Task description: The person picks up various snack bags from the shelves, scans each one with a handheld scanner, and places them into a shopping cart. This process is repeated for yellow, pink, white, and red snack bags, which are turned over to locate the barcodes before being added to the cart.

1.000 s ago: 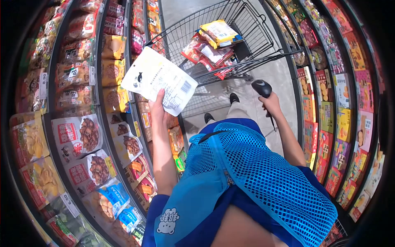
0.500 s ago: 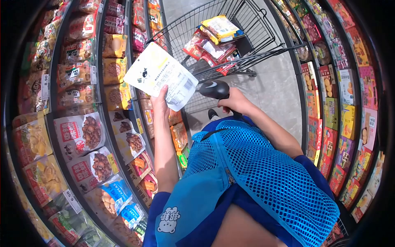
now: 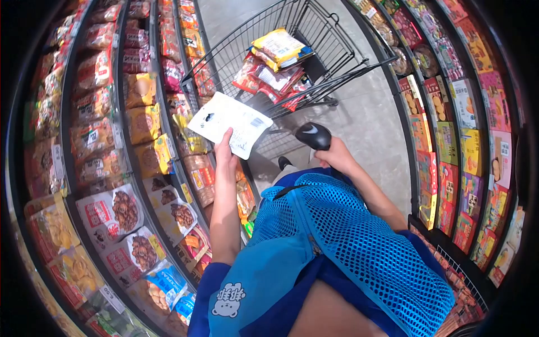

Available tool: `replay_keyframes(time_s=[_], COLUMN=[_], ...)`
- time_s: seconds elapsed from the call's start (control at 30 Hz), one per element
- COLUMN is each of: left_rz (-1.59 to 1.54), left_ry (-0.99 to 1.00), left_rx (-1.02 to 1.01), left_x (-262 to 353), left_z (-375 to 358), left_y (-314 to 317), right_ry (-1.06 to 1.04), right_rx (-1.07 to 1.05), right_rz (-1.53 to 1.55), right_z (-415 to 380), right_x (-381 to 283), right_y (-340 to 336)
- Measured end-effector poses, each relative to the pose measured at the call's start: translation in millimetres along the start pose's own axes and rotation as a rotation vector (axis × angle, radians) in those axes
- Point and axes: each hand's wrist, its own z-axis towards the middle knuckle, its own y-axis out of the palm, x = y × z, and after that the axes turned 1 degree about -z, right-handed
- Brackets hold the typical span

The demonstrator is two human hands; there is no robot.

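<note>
My left hand (image 3: 225, 150) grips the lower edge of a white snack pouch (image 3: 227, 119), its thumb on the printed face. A dark logo, small print and a barcode show on that side. My right hand (image 3: 338, 155) is closed around the handle of a black barcode scanner (image 3: 314, 135), whose head points toward the pouch, a short gap away. Beyond both hands stands a black wire shopping cart (image 3: 351, 77). Inside it lie a yellow snack bag (image 3: 279, 47) and red snack packs (image 3: 275, 77).
Shelves of bagged snacks (image 3: 147, 122) run along the left, with chickpea bags (image 3: 166, 281) low down. On the right are shelves of boxed goods (image 3: 447, 168). A wire basket of red packets (image 3: 457, 292) stands at lower right. Grey tiled floor (image 3: 373, 135) lies between the shelves.
The pouch has dropped lower and tilted flatter in my left hand. The scanner has shifted right and slightly down, farther from the pouch. The cart appears farther left in view.
</note>
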Motion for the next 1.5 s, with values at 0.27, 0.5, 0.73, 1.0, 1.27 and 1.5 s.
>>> replay_keyframes(time_s=[0.27,0.5,0.73,1.0,1.27,1.5], left_rz=[0.175,0.485,0.480,0.681,0.383,0.026], left_ry=[-0.113,-0.099,0.134,0.152,0.647,0.780], left_rx=[-0.108,-0.021,-0.267,0.273,1.318,1.357], left_x=[-31,-61,-123,-149,-60,59], left_z=[114,239,96,-57,-188,-197], left_y=[133,194,132,-51,-230,-247], right_ry=[0.174,0.239,0.232,0.114,-0.037,-0.155], right_rx=[0.312,0.363,0.217,-0.169,-0.409,-0.457], right_rz=[0.202,0.216,0.005,-0.332,-0.531,-0.703], right_z=[-40,-27,24,110,98,88], right_x=[48,50,23,8,-28,2], right_y=[-80,-118,-127,-90,6,39])
